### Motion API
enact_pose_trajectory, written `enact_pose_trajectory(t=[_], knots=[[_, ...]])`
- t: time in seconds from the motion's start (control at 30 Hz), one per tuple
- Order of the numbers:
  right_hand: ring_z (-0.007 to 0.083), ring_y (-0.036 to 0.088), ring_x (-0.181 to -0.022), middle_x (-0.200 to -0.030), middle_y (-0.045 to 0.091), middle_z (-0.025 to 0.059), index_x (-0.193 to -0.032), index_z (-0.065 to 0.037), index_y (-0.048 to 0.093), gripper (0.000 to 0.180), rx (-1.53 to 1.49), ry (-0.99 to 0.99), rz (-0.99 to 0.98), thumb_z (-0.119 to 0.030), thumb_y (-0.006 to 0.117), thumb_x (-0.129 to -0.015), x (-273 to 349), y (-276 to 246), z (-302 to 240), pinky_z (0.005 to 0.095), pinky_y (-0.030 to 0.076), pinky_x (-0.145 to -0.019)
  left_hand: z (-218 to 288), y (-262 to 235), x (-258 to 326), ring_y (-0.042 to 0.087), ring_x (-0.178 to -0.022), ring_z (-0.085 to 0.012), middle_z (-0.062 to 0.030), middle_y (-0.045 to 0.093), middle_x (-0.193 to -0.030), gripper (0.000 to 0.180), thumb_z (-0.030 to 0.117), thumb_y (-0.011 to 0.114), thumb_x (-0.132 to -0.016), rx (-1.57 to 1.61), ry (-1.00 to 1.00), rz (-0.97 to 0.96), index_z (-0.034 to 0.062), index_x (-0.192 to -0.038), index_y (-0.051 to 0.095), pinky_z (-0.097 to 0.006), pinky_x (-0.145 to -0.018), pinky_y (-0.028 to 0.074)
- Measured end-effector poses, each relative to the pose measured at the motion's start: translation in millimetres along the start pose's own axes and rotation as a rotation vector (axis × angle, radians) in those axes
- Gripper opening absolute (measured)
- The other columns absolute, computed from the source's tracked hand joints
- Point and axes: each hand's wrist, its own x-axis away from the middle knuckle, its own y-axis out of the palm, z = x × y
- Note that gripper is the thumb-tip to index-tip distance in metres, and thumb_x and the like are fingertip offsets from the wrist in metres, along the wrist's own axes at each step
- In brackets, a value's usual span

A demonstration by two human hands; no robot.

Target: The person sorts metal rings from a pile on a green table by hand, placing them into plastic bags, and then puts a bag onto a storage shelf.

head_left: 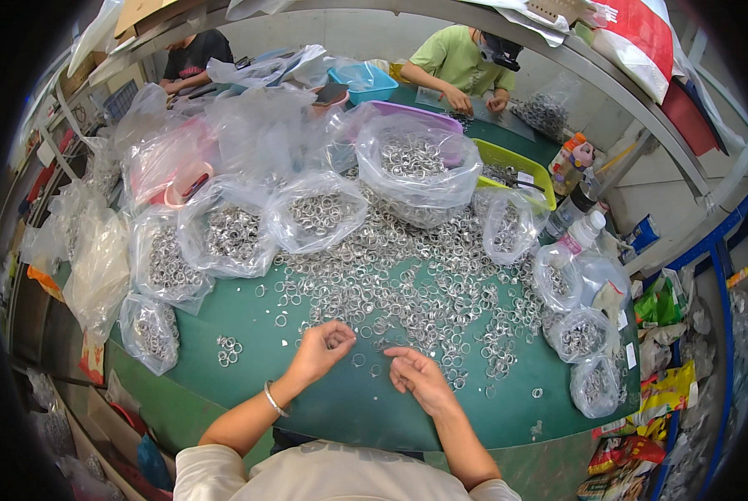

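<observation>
My left hand [328, 344] hovers over the near middle of the green table, at the edge of a wide spread of silver metal rings [407, 292]. Its fingers are bent together, and whatever they may hold is hidden. Facing it, my right hand [416, 377] has its fingers loosely bent and apart, with nothing visible between them. A few loose rings [359, 360] lie on the table between the two hands. Off to the left sits a small separate cluster of rings [229, 351].
Clear plastic bags of rings ring the spread, with a large bag [416, 163] at the back and a small bag [595, 386] at the right edge. Behind stand a yellow-green basket [541, 179] and bottles [581, 234]. A person in green [462, 63] works across the table.
</observation>
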Motion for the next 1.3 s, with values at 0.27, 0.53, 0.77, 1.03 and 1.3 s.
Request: enact_pose_trajectory(t=[0.27, 0.53, 0.77, 1.03, 1.3], knots=[[0.0058, 0.050, -0.067, -0.078, 0.055, -0.0010, -0.112, -0.003, 0.057, 0.024, 0.038, -0.125, 0.069, -0.014, 0.058, -0.090, 3.4, 6.0, 15.5, 0.0193, 0.039, -0.058, 8.1, 27.5, 14.3, 0.059, -0.081, -0.0068, -0.0040, 0.065, -0.089, 0.017, 0.002, 0.062, -0.085, 0.037, 0.024, -0.175, -0.0041, -0.101, 0.061, -0.021, -0.070, 0.049], [0.0123, 0.056, -0.077, -0.091, 0.058, 0.0039, -0.114, -0.001, 0.055, 0.027, -0.271, -0.149, 0.002, -0.016, 0.054, -0.092, 2.7, -0.9, 19.6, 0.0250, 0.043, -0.065, -0.2, 36.7, 18.2, 0.059, -0.077, -0.0100, -0.0069, 0.065, -0.088, 0.020, 0.010, 0.062, -0.087, 0.438, -0.054, -0.231, -0.0051, -0.101, 0.061, -0.024, -0.071, 0.050], [0.0305, 0.051, -0.109, -0.114, 0.055, 0.0174, -0.120, 0.005, 0.047, 0.037, -0.885, -0.044, -0.031, -0.017, 0.046, -0.091, 9.3, 2.4, 11.0, 0.0413, 0.039, -0.099, -1.0, 28.4, 26.7, 0.062, -0.085, -0.0144, -0.0098, 0.065, -0.095, 0.023, 0.011, 0.054, -0.092, 0.843, -0.247, -0.293, -0.0052, -0.107, 0.059, -0.025, -0.079, 0.051], [0.0339, 0.041, -0.122, -0.124, 0.047, 0.0211, -0.125, 0.007, 0.040, 0.043, -0.976, 0.015, -0.034, -0.012, 0.045, -0.088, 15.5, 13.7, 11.4, 0.0437, 0.030, -0.108, -4.5, 21.9, 40.3, 0.063, -0.090, -0.0175, -0.0146, 0.064, -0.103, 0.026, 0.010, 0.052, -0.093, 0.920, -0.289, -0.285, -0.0076, -0.112, 0.057, -0.028, -0.085, 0.052], [0.0257, 0.052, -0.105, -0.112, 0.054, 0.0153, -0.118, 0.005, 0.049, 0.033, -0.519, -0.087, 0.135, -0.008, 0.050, -0.088, 18.1, 11.5, 25.4, 0.0367, 0.042, -0.091, 3.1, 15.9, 51.2, 0.058, -0.109, -0.0260, -0.0222, 0.058, -0.116, 0.033, 0.004, 0.050, -0.091, 0.934, -0.340, -0.261, -0.0105, -0.120, 0.048, -0.034, -0.095, 0.047]])
